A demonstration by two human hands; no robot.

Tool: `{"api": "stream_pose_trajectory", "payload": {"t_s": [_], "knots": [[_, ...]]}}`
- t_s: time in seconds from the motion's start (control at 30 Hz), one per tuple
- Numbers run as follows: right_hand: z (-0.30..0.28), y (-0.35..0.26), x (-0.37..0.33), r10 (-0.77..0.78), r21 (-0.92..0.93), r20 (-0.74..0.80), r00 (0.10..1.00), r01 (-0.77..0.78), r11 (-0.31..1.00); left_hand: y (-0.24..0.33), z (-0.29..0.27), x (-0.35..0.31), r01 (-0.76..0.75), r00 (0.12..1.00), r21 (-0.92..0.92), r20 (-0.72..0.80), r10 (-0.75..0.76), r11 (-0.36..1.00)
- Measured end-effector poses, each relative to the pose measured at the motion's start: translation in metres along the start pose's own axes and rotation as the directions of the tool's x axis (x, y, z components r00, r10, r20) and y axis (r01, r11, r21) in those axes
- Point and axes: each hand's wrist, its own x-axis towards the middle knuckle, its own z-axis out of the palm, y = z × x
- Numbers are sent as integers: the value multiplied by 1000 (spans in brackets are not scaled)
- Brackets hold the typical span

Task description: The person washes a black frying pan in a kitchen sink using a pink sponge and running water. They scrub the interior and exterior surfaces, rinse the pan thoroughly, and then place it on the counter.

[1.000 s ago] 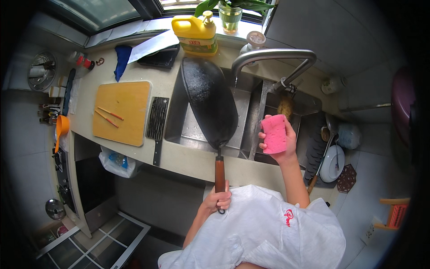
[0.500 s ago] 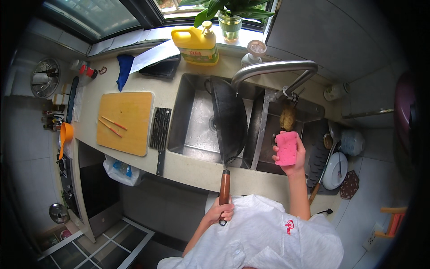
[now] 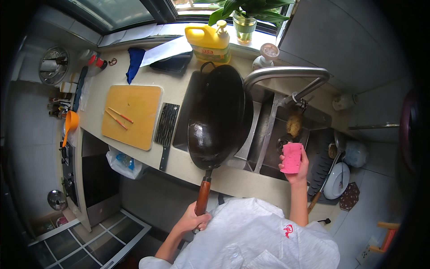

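Observation:
My left hand is closed round the brown wooden handle of a black wok. The wok is tilted over the larger left basin of the steel sink, its dark, shiny inside partly facing me. A pink sponge is gripped upright in my right hand, over the smaller right basin. Just beyond the sponge, a brown scrubbing brush hangs below the curved steel faucet. The faucet's spout end is hidden by the wok's rim.
Left of the sink lie a black-bladed cleaver and a wooden cutting board with two chopsticks. A yellow pump jug and a white pump bottle stand behind. A white plate leans at the right.
The wok has turned from edge-on to show its inside, and its handle has swung left with my left hand. My right hand still holds the sponge. The whole view has shifted slightly.

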Motion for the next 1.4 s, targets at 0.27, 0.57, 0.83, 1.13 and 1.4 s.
{"api": "stream_pose_trajectory", "payload": {"t_s": [0.27,0.57,0.83,1.13,1.4], "knots": [[-10,2,0,17,36,-11,1000,-16,999,10,-19,3,-59,997,308,-33,73,950],[-24,16,-1,60,-70,-35,998,-62,996,-33,-28,28,-89,937,694,-186,297,714],[-26,35,5,119,-77,-75,990,-125,989,-61,-34,49,-79,917,730,-215,337,679],[-34,39,-6,103,-115,-106,989,-115,987,-78,-23,82,-70,872,721,-292,393,690],[-54,-104,117,-549,-448,-169,818,433,783,-80,-45,113,4,856,831,-290,428,557]]}}
